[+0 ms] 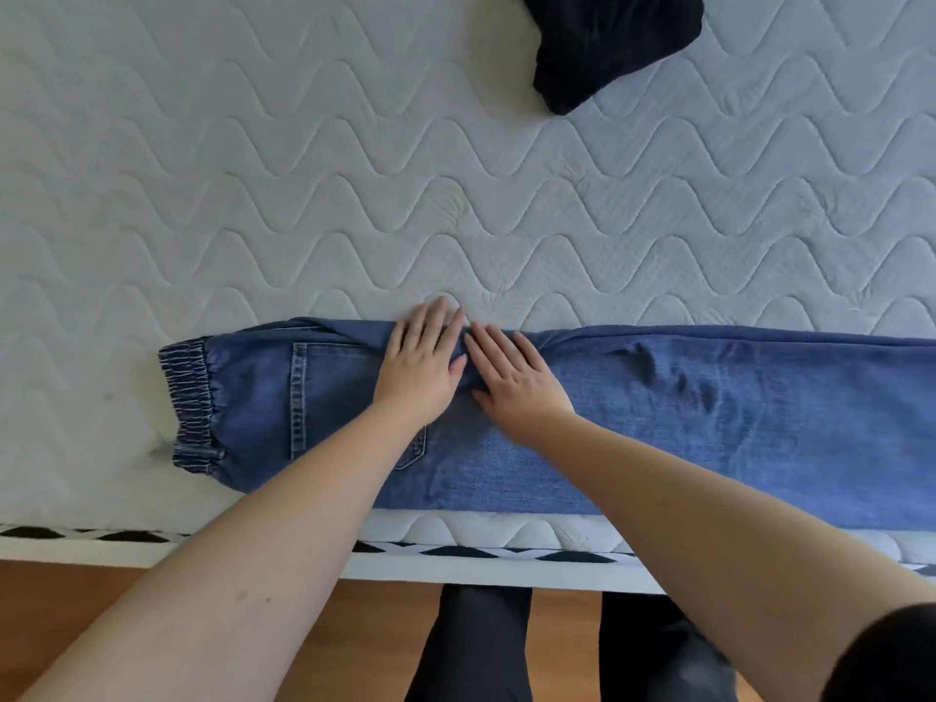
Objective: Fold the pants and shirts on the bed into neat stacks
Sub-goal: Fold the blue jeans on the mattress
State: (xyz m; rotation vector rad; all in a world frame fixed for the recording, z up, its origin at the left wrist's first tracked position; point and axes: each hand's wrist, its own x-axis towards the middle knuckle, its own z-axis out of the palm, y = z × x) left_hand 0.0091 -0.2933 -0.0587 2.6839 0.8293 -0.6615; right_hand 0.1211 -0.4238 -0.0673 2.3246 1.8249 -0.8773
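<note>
Waistband (pixel 191 405): the elastic end of the jeans (pixel 709 423) is seen at the far left, lying flat on the mattress (pixel 253 169); if the denim is dragged sideways during the next fold, this end is likely to be pulled askew.

Left hand (pixel 420 362): it is laid flat on the jeans just right of the back pocket (pixel 324 397), fingers straight and nothing gripped. Because the cloth is only pressed, not held, it may slip under the palm.

Right hand (pixel 516 387): it is laid flat on the jeans beside the left hand, fingertips nearly touching it, fingers extended and holding nothing. A bunched ridge is visible at the far edge of the jeans between the hands; if it is folded in, a lumpy stack is risked.

Leg section: wrinkles are seen right of the right hand, and the jeans run out of view, so the hems cannot be checked for alignment.

Near edge: the jeans lie close to the mattress rim and could slide floorward.

Dark garment (pixel 613 43): it is left crumpled well beyond the jeans, unfolded.
</note>
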